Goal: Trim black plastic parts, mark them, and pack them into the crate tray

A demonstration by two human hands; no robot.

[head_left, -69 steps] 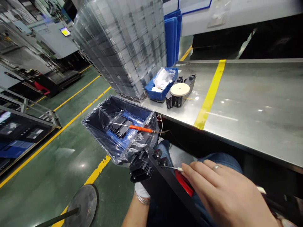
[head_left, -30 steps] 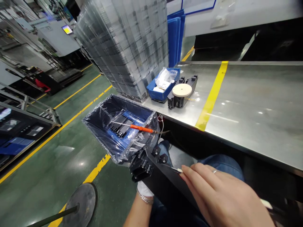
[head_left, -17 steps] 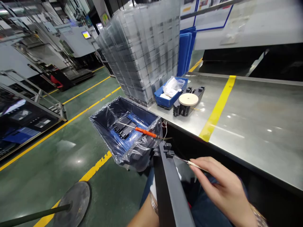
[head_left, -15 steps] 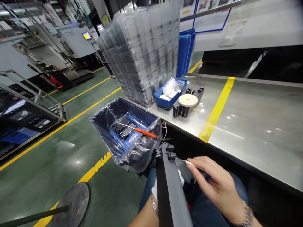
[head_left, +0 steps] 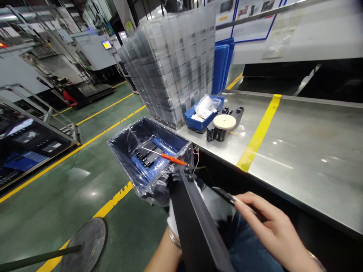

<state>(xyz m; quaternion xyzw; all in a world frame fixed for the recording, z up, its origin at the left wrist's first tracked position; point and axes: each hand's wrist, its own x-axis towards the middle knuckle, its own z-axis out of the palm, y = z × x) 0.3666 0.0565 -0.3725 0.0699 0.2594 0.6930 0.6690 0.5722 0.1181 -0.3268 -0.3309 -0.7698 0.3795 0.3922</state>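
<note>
A long black plastic part slants up from the bottom of the view above my lap, its far end blurred. My left hand, in a white glove, supports it from beneath and behind; the part hides most of its fingers. On the other side, my right hand is bare and pinches a thin tool with a pale handle. The tool's dark, smeared front end points toward the part; whether they touch I cannot tell. An orange-handled screwdriver-like tool lies across the edge of a plastic-lined bin beyond the part.
Black parts lie on blue wrap inside the bin. The metal table on the right carries a blue box with white bags, more black parts and a round cream disc. Clear trays stand stacked behind.
The black part has swung left and turned, now showing more of its broad dark side. My right hand with the thin tool has drawn slightly right and down, away from the part's end.
</note>
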